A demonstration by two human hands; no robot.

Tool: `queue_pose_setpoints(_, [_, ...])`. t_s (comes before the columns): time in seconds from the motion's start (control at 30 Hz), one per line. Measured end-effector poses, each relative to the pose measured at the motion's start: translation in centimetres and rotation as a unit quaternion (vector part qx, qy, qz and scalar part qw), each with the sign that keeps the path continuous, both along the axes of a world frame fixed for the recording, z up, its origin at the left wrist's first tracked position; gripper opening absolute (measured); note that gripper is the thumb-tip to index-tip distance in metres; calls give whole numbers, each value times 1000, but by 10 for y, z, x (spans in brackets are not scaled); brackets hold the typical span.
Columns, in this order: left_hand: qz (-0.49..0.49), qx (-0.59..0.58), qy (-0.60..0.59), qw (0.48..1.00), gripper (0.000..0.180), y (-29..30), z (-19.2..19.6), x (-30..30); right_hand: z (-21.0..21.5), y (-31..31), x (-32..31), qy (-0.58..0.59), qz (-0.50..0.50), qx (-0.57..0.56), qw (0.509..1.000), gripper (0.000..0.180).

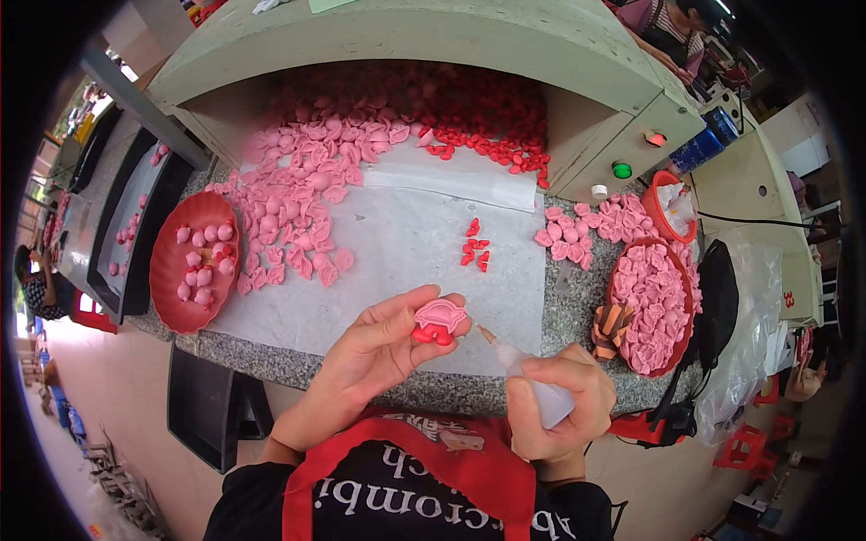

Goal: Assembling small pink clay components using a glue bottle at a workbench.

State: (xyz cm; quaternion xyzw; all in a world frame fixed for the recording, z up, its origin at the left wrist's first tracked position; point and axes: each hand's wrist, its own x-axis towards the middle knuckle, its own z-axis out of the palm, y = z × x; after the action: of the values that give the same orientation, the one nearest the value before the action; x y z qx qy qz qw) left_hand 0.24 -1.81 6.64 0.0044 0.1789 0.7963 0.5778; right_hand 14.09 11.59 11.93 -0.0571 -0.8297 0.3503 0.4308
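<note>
While the left hand (374, 347) pinches a small pink moulded plastic piece with a red part under it (437, 322) between thumb and fingertips, the right hand (552, 397) is wrapped around a soft translucent squeeze bottle with a thin brown nozzle (528, 379). The nozzle tip points up and toward the pinched piece, stopping just short of its right edge, near but apart. Judging by that, the step in hand looks like gluing the red part to the pink one; the next move would call for bringing tip and seam together and a light, steady squeeze so little comes out.

Just beyond the pinch, on the pale sheet covering the speckled stone bench (397, 243), lies a little cluster of loose red pieces (475, 248). Farther out and to the left of the grip spreads a heap of pink moulded shapes (302, 194), with a red round tray holding a few pink pieces (194, 261) beside it. To the right of the bottle hand sits a red basket filled with pink pieces (651, 302).

Whether the red part is already seated in the pink piece or only held against it is hard to tell, since the fingers cover the join. How full the bottle is stays hidden inside the closed fist. The lower forearms are cut off by the apron.
</note>
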Motion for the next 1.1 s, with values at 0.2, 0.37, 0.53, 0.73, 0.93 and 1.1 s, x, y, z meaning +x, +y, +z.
queue_pose_setpoints(0.2, [4, -2, -7, 1000, 35, 0, 0, 0, -1, 0, -1, 3, 7, 7, 1000, 23])
queue_pose_setpoints(0.37, [6, -3, -13, 1000, 32, 0, 0, -1, 0, -1, 1, -6, 8, 6, 1000, 23])
queue_pose_setpoints(0.53, [8, 1, -2, 1000, 32, -1, 0, -1, -1, 0, -3, -3, 13, 15, 1000, 24])
queue_pose_setpoints(0.73, [18, -15, 42, 999, 32, 0, 4, 0, 2, -1, -3, -16, 12, 27, 999, 25])
queue_pose_setpoints(0.93, [19, -22, 56, 998, 31, 1, 5, 0, 2, -1, -4, -15, 17, 30, 999, 24])
queue_pose_setpoints(1.1, [22, -26, 62, 998, 31, 0, 4, 0, 1, 0, -5, -10, 9, 41, 999, 24])
